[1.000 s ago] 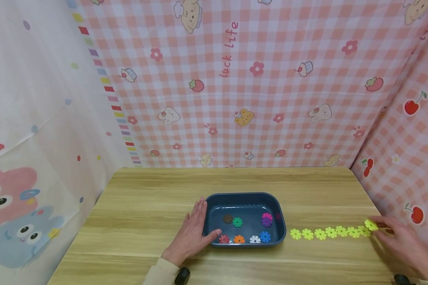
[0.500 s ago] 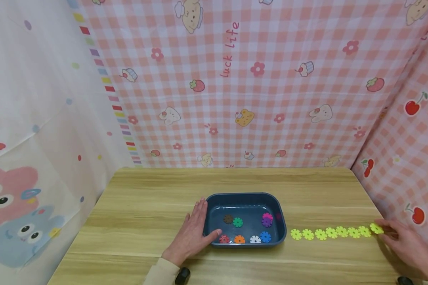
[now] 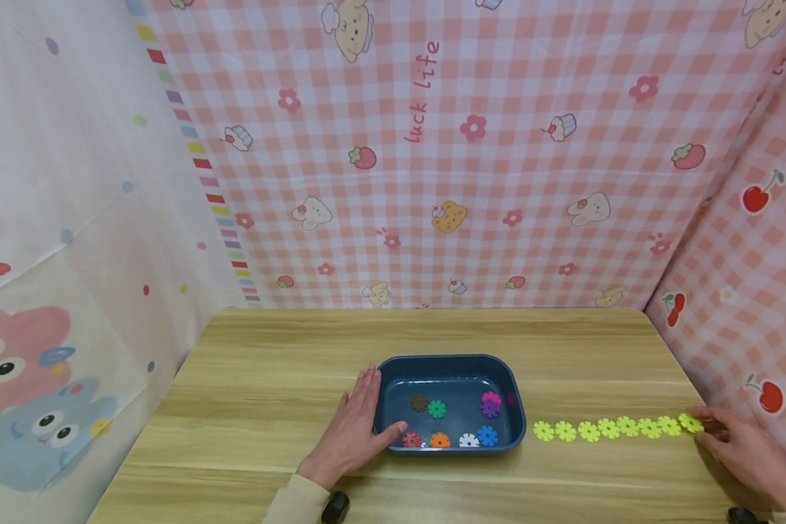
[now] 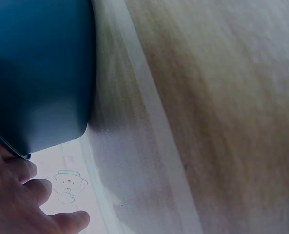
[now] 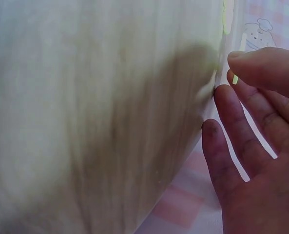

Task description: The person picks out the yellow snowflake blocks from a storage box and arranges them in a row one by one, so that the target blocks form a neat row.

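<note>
My left hand (image 3: 352,431) lies along the left side of a dark blue plastic tub (image 3: 455,422), fingers straight and thumb over the rim. In the left wrist view the fingertips show beside the tub's outer wall (image 4: 47,73). At the right end of a row of yellow-green snowflake discs (image 3: 588,431), my right hand (image 3: 736,440) pinches one more yellow-green snowflake disc (image 3: 689,422) between thumb and fingers. That disc is tilted and sits beside the last one in the row. The right wrist view shows only a thin yellow sliver of the disc (image 5: 235,79) under the thumb.
Inside the tub lie several discs: a brown disc (image 3: 419,402), a green disc (image 3: 437,409), a purple disc (image 3: 490,409) overlapping a pink one, and red, orange, white and blue ones near the front wall. The table's right edge (image 3: 677,364) runs close to my right hand.
My right hand has moved slightly right and down, carrying the held disc from over the row's last disc to a spot beside it. The left hand and the tub stay put.
</note>
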Available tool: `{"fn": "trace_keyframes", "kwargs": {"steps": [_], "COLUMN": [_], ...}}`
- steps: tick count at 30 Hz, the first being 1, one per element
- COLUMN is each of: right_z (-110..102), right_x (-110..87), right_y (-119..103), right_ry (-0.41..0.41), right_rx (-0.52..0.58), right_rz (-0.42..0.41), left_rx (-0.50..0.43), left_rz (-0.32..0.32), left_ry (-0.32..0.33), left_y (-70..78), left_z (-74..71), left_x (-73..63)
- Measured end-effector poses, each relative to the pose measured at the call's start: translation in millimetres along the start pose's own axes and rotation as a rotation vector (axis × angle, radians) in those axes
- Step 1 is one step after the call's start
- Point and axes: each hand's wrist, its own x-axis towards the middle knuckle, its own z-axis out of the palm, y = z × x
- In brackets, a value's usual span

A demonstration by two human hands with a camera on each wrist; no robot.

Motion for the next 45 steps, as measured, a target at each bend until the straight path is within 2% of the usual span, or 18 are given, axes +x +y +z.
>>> {"fn": "trace_keyframes", "kwargs": {"steps": [8,24,29,35,39,45], "right_z": [-0.2,1.1,-2.0,-8.1,-10.4,-2.3], "right_x": [1.0,0.1,0.1,3.3,4.4,2.6], "right_y": [0.9,4.6,0.9,-11.8,-28.9,-63.6], "right_ry": [-0.012,-0.011,-0.047,-0.075,-0.058,-0.002], "right_rx": [-0.035,-0.020,-0.033,-0.101,-0.145,-0.121], "right_rz": [0.008,-0.016,0.017,0.028,0.020,-0.007], "left_rx": [0.004,0.000,0.005,0.017,0.026,0.035], "left_rz": [0.004,0.005,0.002,0.000,-0.001,-0.001], "left_ry": [0.000,0.002,-0.006,-0.012,-0.016,-0.021], "left_y": [-0.5,-0.7,-0.5,1.1,1.6,1.3], "left_z": [0.4,0.6,1.2,0.7,0.9,1.2], "left_x": [-0.2,-0.5,1.1,2.5,2.3,1.7]}}
